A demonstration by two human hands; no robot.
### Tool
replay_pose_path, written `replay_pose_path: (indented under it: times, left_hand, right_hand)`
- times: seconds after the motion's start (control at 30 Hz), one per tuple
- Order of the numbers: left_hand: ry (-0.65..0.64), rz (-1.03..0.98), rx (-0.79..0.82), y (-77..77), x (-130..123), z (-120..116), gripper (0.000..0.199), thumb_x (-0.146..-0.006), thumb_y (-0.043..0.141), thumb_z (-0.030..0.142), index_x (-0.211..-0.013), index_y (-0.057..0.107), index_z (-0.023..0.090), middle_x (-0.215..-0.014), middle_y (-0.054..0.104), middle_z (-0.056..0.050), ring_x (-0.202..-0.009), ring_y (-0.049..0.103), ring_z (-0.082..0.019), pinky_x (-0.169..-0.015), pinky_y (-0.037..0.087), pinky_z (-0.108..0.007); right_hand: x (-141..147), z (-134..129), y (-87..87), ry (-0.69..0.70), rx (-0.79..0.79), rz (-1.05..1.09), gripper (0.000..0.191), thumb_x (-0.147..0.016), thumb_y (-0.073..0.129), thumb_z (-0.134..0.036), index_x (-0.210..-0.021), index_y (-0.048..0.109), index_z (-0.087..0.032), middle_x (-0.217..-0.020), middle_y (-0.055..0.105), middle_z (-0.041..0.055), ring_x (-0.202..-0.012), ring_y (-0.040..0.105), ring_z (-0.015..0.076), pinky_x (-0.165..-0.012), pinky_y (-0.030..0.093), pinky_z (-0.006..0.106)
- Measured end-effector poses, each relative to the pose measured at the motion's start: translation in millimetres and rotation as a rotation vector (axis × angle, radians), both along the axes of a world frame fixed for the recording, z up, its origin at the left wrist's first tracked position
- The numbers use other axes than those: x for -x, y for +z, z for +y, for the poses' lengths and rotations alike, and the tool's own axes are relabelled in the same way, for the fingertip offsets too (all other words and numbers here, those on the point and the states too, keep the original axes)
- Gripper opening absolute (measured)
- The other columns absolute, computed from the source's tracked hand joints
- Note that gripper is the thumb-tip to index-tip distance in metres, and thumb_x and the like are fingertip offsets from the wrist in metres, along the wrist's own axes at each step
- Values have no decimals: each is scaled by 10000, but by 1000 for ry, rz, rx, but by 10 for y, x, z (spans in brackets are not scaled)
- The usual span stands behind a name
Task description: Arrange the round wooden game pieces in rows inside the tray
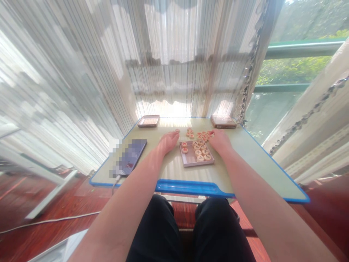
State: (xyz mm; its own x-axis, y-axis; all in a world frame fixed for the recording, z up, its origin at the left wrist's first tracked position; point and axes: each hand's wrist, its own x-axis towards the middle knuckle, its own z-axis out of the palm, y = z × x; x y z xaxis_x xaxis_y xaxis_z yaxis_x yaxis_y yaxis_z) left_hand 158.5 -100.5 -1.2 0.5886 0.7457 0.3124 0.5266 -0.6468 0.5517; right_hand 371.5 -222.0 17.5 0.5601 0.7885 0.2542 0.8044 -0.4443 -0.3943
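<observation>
Scatter risk: the loose pile of pieces [203, 136] beyond the tray lies crowded; a sideways push from the right fingers could, in my judgement, spread it over the table [256, 160].
Tray risk: the open tray [188, 160] stands just beside the right hand [220, 141]; a knock on its wall could slide the dark-marked pieces [200, 158] into the bare left part, where only two red-marked pieces [184, 150] sit.
Cable risk: the white cable [113, 187] drops over the near edge beside the left forearm; a snag could drag the tablet [135, 154].
Left grip: the left hand [168, 142] has fingers drawn together; a single piece [177, 130] shows at the tips, whether pinched or merely touching cannot be told.
Right grip: fingers bent, tips at the pile's right edge; no gap is discernible, and whether a piece is grasped cannot be told.
</observation>
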Motion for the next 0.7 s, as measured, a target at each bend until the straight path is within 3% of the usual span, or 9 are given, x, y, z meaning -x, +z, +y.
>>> replay_pose_path:
  times: [0.33,0.57,0.7]
  left_hand:
    - [-6,24,-15,-14,4,11,410,-935,357,384,-1097,668,170,-1166,688,-82,-1127,601,-236,-1032,426,-347]
    - [41,20,-7,-16,1,-33,404,-909,411,372,-1158,651,165,-1237,656,-93,-1181,577,-248,-1062,406,-343]
    - [51,-2,1,-10,-1,-51,395,-898,408,326,-1145,658,143,-1235,653,-115,-1180,577,-261,-1064,406,-371]
  right_hand:
    - [56,18,18,145,19,11,372,-769,479,-55,-1068,674,-162,-1125,672,102,-1064,590,220,-903,425,289]
    - [-43,17,-71,72,-61,3,421,-769,477,-36,-1145,660,-91,-1219,635,144,-1116,579,202,-1013,378,280]
    - [-47,47,-102,77,-10,-25,450,-793,462,-73,-1205,642,-105,-1199,671,113,-1164,562,218,-1045,363,306]
